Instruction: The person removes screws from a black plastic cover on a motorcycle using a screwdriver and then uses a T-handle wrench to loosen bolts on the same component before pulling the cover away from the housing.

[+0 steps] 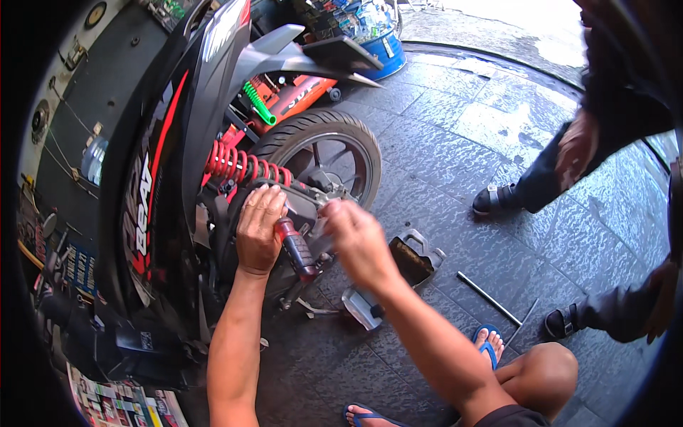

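Observation:
My left hand (259, 229) rests against the dark engine-side casing (299, 206) of a motorbike, its fingers bent over the top. Beside its thumb, a screwdriver (297, 250) with a red and dark see-through handle points down toward me; it appears gripped in that hand, and its tip is hidden. Just to the right, my right hand (353, 240) is smeared by motion near the rear wheel hub, its fingers curled. What it holds, if anything, cannot be made out. A red coil spring shock absorber (238, 164) sits above the casing, in front of the rear wheel (366, 160).
Below the wheel lies a cut-open plastic container (415, 262) with dark residue. A metal T-handle wrench (489, 299) lies on the wet tiled floor. Two other people's legs (538, 178) stand at right. A blue drum (386, 53) and a red-orange tank (295, 99) stand behind.

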`<action>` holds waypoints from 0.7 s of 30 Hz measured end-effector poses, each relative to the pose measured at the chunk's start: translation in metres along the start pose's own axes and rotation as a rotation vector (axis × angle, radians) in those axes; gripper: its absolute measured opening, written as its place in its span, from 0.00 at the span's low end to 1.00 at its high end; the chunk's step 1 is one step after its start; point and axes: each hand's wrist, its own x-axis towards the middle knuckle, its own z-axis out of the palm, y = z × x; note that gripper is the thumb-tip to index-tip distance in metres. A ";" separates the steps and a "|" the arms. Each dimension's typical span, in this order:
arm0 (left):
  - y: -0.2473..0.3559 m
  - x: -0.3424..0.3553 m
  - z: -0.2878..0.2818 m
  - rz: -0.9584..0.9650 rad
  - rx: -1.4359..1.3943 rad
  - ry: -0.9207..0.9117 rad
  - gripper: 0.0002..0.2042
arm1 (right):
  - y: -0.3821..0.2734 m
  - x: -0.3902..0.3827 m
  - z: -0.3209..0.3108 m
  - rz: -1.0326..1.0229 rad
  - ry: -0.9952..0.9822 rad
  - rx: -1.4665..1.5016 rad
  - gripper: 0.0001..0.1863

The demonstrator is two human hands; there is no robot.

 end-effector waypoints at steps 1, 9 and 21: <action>-0.001 0.002 -0.003 0.007 0.018 0.000 0.13 | 0.009 0.013 -0.005 0.008 0.079 -0.050 0.17; -0.026 0.010 -0.005 0.096 0.021 -0.100 0.12 | 0.098 0.171 -0.008 -0.609 0.049 -0.884 0.34; -0.048 -0.010 0.013 0.234 0.065 -0.274 0.17 | 0.166 0.289 0.060 -1.479 -0.091 -0.549 0.18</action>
